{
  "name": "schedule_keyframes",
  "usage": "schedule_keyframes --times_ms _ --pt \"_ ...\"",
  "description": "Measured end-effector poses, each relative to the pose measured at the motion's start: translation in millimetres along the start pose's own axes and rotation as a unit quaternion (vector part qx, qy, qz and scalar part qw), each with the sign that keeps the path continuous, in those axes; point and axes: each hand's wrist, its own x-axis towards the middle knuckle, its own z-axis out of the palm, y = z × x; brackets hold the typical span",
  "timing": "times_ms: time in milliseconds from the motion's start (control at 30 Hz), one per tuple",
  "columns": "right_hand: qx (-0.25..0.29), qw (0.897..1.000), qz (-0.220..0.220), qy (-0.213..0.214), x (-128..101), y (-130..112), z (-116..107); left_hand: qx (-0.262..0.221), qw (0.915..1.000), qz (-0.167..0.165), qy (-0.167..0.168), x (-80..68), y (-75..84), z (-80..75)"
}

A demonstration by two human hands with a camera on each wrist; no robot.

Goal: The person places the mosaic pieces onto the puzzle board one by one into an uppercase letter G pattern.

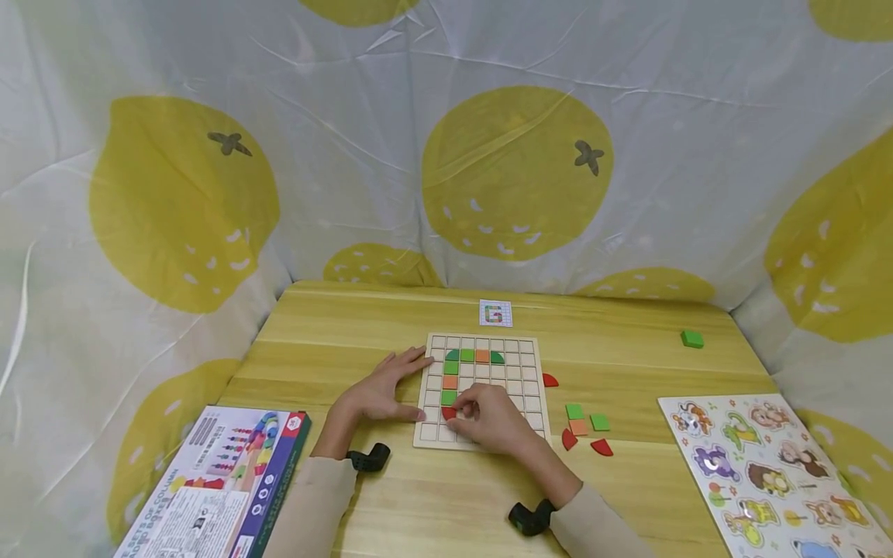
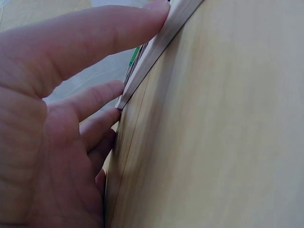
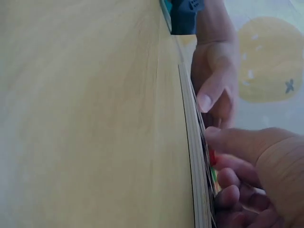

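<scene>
A wooden grid board (image 1: 519, 387) lies on the table, with green squares (image 1: 467, 355), orange squares (image 1: 449, 382) and dark green quarter-circles (image 1: 498, 357) set in its cells. My left hand (image 1: 380, 391) steadies the board's left edge, thumb and fingertips touching it, fingers fairly straight. With thumb and index finger, my right hand (image 1: 491, 418) pinches a red quarter-circle tile (image 1: 448, 414) at the cell below the lowest green square. In the right wrist view a bit of the red tile (image 3: 212, 156) shows between the fingertips; its underside is hidden.
Right of the board lie loose green tiles (image 1: 599, 422), an orange tile (image 1: 578, 427) and red quarter-circles (image 1: 601, 447). A pattern card (image 1: 495, 313) sits behind the board. A boxed toy (image 1: 216, 480) is at left, an animal puzzle (image 1: 767, 465) at right, and a green block (image 1: 692, 339) far right.
</scene>
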Motion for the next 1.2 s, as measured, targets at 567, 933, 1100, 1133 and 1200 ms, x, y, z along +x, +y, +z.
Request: schedule_keyframes --times_ms 567,933,1100,1133,1200 --pt "-0.034 0.999 0.000 0.018 -1.9 -1.9 2.9 0.002 0.9999 0.012 0.002 0.2 -2.1 1.2" --pt "-0.014 1.000 -0.004 0.019 -1.8 1.2 0.8 0.001 0.9999 0.013 0.003 0.9 -1.6 1.3" --pt "0.017 0.999 -0.009 0.029 -3.1 3.4 -4.5 0.000 0.9999 0.014 0.003 1.1 -1.3 0.8" --pt "0.020 0.999 -0.007 0.032 -3.6 4.1 -5.8 0.000 0.9999 0.013 0.003 1.1 -1.2 0.8" --pt "0.021 0.999 -0.003 0.035 -5.3 5.4 -9.1 -0.001 0.9999 0.011 0.003 1.0 -1.1 1.0"
